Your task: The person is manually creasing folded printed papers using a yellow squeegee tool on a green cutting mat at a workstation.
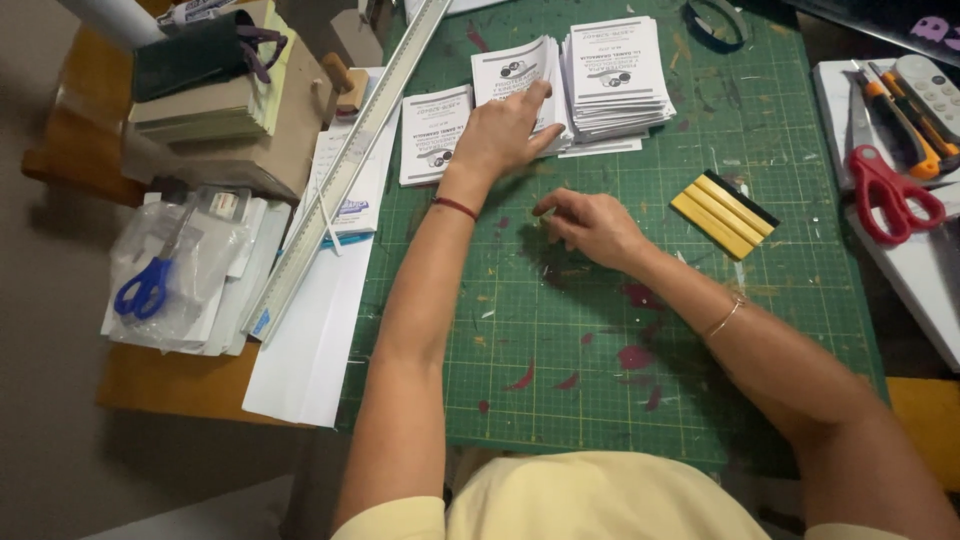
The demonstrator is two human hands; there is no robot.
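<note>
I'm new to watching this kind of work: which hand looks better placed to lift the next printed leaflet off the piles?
Probably the left hand: its fingers already rest on the middle leaflet stack. The right hand hovers over the green cutting mat, apart from the stacks.

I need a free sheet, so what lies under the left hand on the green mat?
The left hand rests on the middle stack of printed leaflets, fingers spread on its top sheet. The print beneath the palm is covered.

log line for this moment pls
left hand: flat on middle leaflet stack | right hand: loosely curled over green mat, nothing seen held | yellow squeegee: right of it, untouched
</note>
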